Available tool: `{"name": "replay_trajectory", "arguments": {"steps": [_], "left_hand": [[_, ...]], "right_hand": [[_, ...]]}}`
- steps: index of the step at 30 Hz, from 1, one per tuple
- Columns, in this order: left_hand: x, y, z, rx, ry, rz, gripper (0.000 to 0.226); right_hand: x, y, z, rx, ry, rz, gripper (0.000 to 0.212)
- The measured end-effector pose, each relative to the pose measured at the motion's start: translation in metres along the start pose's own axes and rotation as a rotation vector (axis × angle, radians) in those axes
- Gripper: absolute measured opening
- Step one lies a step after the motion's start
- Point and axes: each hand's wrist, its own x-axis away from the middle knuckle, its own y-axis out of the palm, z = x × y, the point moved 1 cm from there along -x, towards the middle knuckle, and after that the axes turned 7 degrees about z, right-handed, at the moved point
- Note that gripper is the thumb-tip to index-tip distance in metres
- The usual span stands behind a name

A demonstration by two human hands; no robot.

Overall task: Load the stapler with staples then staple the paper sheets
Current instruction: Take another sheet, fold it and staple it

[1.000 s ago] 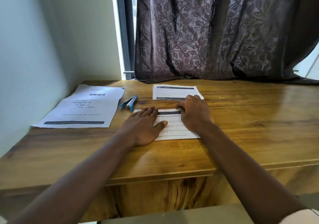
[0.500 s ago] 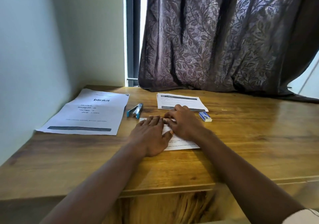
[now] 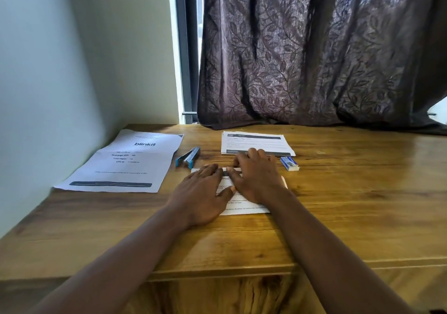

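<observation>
**Hand and Workpiece Status: Paper Sheets Held Flat on Table**

1. Far left: a large white printed sheet (image 3: 125, 161) lies flat by the wall. It carries a bold logo at the top and a dark bar near its lower edge.

2. Stapler (image 3: 188, 157): a small blue body with a metal channel, lying on the table just right of the large sheet. It points diagonally away from the viewer. No hand touches it.

3. Left hand (image 3: 200, 192): palm down, with the forearm extended from the lower left. The fingers are straight and together, and the thumb is spread to the right. The hand presses on the left part of the paper sheets (image 3: 244, 208) and grips nothing.

4. Paper sheets: white with printed lines of text, lying at the table centre and largely covered by both hands. The near edge and right corner are exposed.

5. Right hand (image 3: 257, 180): palm down beside the left hand, with the thumbs nearly meeting. The fingers are lightly bent, with the tips resting on the far edge of the sheets. They enclose nothing.

6. Behind the right hand lies a second printed stack (image 3: 256, 143) with a dark header band.

7. Staple box (image 3: 289, 163): small, rectangular and blue-and-white, just right of the right hand and apart from it.

8. Table (image 3: 358, 200): glossy grained wood.

9. Behind the table: a dark leaf-patterned curtain (image 3: 314, 52).
</observation>
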Motion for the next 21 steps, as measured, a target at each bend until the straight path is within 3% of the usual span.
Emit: {"name": "replay_trajectory", "arguments": {"steps": [6, 9, 16, 18, 21], "left_hand": [[0.005, -0.003, 0.004, 0.021, -0.019, 0.092, 0.069], [0.006, -0.005, 0.002, 0.059, -0.030, 0.226, 0.070], [-0.014, -0.025, -0.010, -0.005, 0.052, 0.465, 0.063], [-0.021, -0.030, -0.019, -0.106, 0.118, 0.537, 0.054], [-0.030, -0.037, -0.034, -0.067, 0.225, 0.629, 0.035]], "right_hand": [[0.003, -0.004, 0.002, -0.109, 0.015, 0.044, 0.017], [0.004, -0.008, 0.001, -0.142, 0.012, 0.101, 0.007], [0.005, -0.015, 0.007, -0.207, -0.044, 0.255, 0.003], [0.004, -0.019, 0.010, -0.211, -0.066, 0.373, 0.004], [0.004, -0.022, 0.010, -0.208, -0.079, 0.478, 0.007]]}}
